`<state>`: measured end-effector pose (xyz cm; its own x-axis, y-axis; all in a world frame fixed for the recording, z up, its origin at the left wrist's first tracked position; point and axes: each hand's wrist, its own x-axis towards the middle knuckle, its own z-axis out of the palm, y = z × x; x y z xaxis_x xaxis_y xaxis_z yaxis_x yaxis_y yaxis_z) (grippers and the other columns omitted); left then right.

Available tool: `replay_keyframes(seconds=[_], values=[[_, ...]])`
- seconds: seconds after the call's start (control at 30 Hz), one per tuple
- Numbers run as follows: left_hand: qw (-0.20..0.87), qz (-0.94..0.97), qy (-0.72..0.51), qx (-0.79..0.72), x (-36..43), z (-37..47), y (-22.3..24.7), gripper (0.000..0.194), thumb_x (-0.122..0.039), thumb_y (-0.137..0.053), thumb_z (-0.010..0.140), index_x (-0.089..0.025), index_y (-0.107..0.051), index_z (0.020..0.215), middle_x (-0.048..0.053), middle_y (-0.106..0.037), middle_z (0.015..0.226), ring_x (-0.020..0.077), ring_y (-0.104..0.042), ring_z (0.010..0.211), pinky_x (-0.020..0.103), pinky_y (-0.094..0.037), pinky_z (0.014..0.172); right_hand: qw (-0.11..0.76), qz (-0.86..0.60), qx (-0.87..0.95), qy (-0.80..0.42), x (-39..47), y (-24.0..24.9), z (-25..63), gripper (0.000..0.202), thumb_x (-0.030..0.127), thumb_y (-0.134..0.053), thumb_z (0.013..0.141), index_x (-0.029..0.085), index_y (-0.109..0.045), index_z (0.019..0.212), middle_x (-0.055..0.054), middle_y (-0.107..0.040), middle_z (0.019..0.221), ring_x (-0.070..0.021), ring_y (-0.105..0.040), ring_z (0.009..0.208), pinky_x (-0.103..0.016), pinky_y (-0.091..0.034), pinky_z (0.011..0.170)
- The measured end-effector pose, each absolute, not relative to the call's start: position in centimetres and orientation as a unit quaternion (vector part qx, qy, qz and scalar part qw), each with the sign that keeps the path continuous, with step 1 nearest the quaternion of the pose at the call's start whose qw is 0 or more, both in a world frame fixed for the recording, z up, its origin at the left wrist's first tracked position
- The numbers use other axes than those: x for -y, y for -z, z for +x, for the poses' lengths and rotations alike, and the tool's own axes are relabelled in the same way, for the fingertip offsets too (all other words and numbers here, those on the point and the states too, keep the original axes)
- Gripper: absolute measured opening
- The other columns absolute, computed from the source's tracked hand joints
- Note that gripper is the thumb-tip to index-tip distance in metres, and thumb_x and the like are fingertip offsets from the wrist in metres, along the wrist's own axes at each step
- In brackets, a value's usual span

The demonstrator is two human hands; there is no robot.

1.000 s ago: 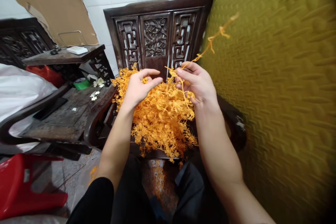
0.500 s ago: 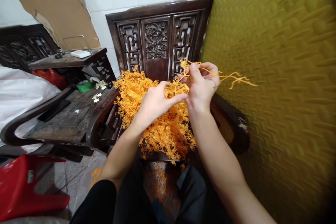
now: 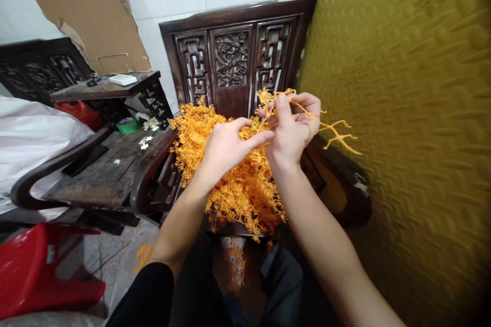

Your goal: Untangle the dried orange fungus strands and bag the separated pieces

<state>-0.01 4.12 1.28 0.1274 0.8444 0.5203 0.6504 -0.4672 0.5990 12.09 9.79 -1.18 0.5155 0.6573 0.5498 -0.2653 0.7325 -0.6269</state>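
Slender, branched, orange plastic-looking stem (image 3: 339,137) slants right and nearer from the right hand (image 3: 290,133) pinching it, while the left hand (image 3: 225,147), to the left, has thumb and forefinger parted, its hold unclear.

The dark carved wooden chair back (image 3: 232,97) is gleaming with gloss; the embossed olive-yellow panel (image 3: 402,102) is looking bumpy, the red plastic stool (image 3: 23,271) is shining smoothly, and the torn brown cardboard sheet (image 3: 86,10) is staying matt.

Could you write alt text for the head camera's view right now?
The right hand pinches a branching orange sprig; the left hand reaches beside it, over a heap of orange sprigs on a dark carved chair.
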Motion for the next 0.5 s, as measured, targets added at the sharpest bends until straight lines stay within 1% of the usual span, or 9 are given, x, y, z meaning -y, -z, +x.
replay_keyframes(seconds=[0.03, 0.1, 0.17, 0.2, 0.27, 0.33, 0.4, 0.43, 0.5], values=[[0.136, 0.759, -0.417, -0.481, -4.2, 0.1, -1.2, 0.042, -0.058, -0.073, 0.089, -0.02, -0.08, 0.103, 0.005, -0.078, 0.096, 0.0193, -0.066, 0.084, 0.033, -0.046, 0.082, 0.839, -0.237, 0.4, -0.285, -9.6, 1.1, 11.8, 0.037, 0.052, -0.074, 0.088, 0.029, -0.048, 0.101, 0.0, -0.06, 0.1, -0.0154, -0.069, 0.084, -0.036, -0.065, 0.076], [0.187, 0.785, -0.394, -0.44, -4.4, 0.1, -1.3, 0.031, -0.047, -0.068, 0.093, -0.018, -0.077, 0.086, 0.0, -0.071, 0.079, 0.0147, -0.058, 0.074, 0.03, -0.043, 0.074, 0.831, -0.244, 0.403, -0.296, -9.7, 1.0, 11.7, 0.037, 0.049, -0.075, 0.087, 0.028, -0.047, 0.099, 0.0, -0.06, 0.098, -0.0162, -0.07, 0.086, -0.037, -0.066, 0.077], [0.22, 0.792, -0.377, -0.427, -4.5, -0.2, -1.5, 0.032, -0.038, -0.065, 0.092, -0.017, -0.067, 0.067, -0.003, -0.057, 0.064, 0.0118, -0.047, 0.065, 0.028, -0.036, 0.066, 0.81, -0.256, 0.426, -0.311, -10.0, 0.8, 12.5, 0.037, 0.049, -0.077, 0.085, 0.028, -0.049, 0.098, -0.001, -0.062, 0.096, -0.0183, -0.072, 0.088, -0.037, -0.066, 0.076], [0.223, 0.79, -0.371, -0.435, -4.6, -0.6, -1.7, 0.033, -0.035, -0.064, 0.09, -0.017, -0.062, 0.062, -0.004, -0.05, 0.061, 0.0111, -0.043, 0.063, 0.028, -0.033, 0.063, 0.792, -0.26, 0.446, -0.326, -10.2, 0.7, 13.3, 0.039, 0.049, -0.08, 0.082, 0.028, -0.051, 0.096, -0.001, -0.063, 0.094, -0.0189, -0.072, 0.087, -0.037, -0.065, 0.073], [0.222, 0.78, -0.363, -0.459, -4.6, -1.4, -2.0, 0.032, -0.032, -0.064, 0.086, -0.018, -0.057, 0.058, -0.005, -0.044, 0.058, 0.0104, -0.038, 0.06, 0.029, -0.03, 0.06, 0.724, -0.276, 0.506, -0.378, -10.4, 0.3, 15.7, 0.043, 0.047, -0.088, 0.074, 0.027, -0.055, 0.093, -0.001, -0.065, 0.088, -0.0186, -0.072, 0.078, -0.035, -0.063, 0.066], [0.226, 0.774, -0.351, -0.477, -4.6, -2.6, -2.4, 0.029, -0.032, -0.065, 0.084, -0.018, -0.058, 0.059, -0.004, -0.045, 0.059, 0.0101, -0.037, 0.059, 0.029, -0.029, 0.059, 0.606, -0.322, 0.582, -0.436, -10.2, -0.2, 18.9, 0.047, 0.045, -0.095, 0.065, 0.024, -0.063, 0.093, -0.001, -0.067, 0.081, -0.018, -0.07, 0.069, -0.032, -0.059, 0.057], [0.24, 0.77, -0.329, -0.491, -4.6, -3.6, -2.7, 0.026, -0.032, -0.065, 0.082, -0.018, -0.061, 0.06, -0.004, -0.048, 0.059, 0.0099, -0.037, 0.057, 0.029, -0.029, 0.057, 0.481, -0.386, 0.641, -0.456, -9.8, -0.7, 22.1, 0.058, 0.041, -0.098, 0.062, 0.021, -0.07, 0.109, -0.006, -0.074, 0.085, -0.0189, -0.071, 0.069, -0.033, -0.059, 0.058], [0.247, 0.77, -0.318, -0.495, -4.5, -4.1, -2.8, 0.024, -0.031, -0.065, 0.081, -0.018, -0.063, 0.061, -0.004, -0.049, 0.058, 0.0098, -0.038, 0.056, 0.03, -0.029, 0.057, 0.466, -0.398, 0.662, -0.431, -9.5, -0.9, 23.3, 0.063, 0.041, -0.099, 0.059, 0.019, -0.071, 0.111, -0.007, -0.075, 0.083, -0.0196, -0.071, 0.068, -0.033, -0.058, 0.056], [0.255, 0.775, -0.296, -0.497, -4.6, -4.6, -2.9, 0.021, -0.03, -0.064, 0.079, -0.017, -0.066, 0.062, -0.004, -0.05, 0.057, 0.0097, -0.038, 0.055, 0.03, -0.029, 0.055, 0.472, -0.384, 0.699, -0.376, -8.7, -1.2, 24.8, 0.063, 0.046, -0.095, 0.065, 0.02, -0.072, 0.117, -0.007, -0.075, 0.084, -0.0212, -0.072, 0.071, -0.036, -0.059, 0.06]])
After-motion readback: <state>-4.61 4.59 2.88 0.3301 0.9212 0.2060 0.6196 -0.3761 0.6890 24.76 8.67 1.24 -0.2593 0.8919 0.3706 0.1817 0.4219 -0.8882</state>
